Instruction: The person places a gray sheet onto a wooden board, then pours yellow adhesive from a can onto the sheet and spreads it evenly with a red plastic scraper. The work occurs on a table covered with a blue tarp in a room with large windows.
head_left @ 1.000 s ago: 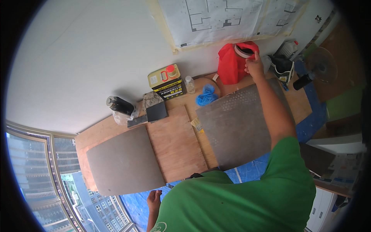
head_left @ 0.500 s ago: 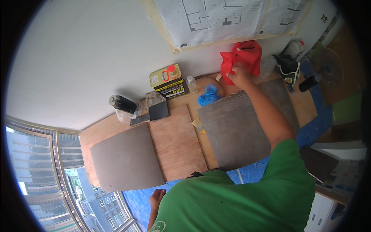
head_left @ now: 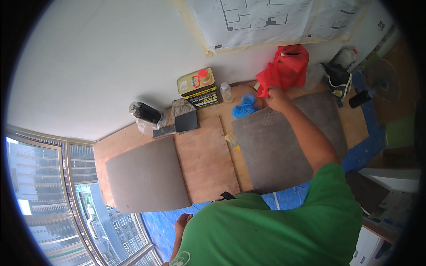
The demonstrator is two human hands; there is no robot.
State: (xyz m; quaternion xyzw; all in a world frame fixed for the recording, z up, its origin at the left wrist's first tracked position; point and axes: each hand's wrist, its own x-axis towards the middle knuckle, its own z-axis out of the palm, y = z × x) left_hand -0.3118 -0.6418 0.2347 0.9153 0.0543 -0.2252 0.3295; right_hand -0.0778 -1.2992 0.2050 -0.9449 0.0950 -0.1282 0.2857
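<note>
Here, right hand [head_left: 276, 100] pinching a red bag [head_left: 292, 71], left hand [head_left: 181, 224] curled closed beside a green shirt [head_left: 270, 230].

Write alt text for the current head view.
A person's right hand grips a red fabric bag near the back of a wooden worktable, while the left hand is curled at their side. Two grey sheets lie on the table, with a black bottle, a rectangular can and a blue bundle behind them.

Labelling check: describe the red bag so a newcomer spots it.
Find the wooden worktop against the wall, below the floor plan. Right of the crumpled blue bundle sits the red bag, gripped by the right hand. Among its neighbours, it alone is mostly red.
</note>
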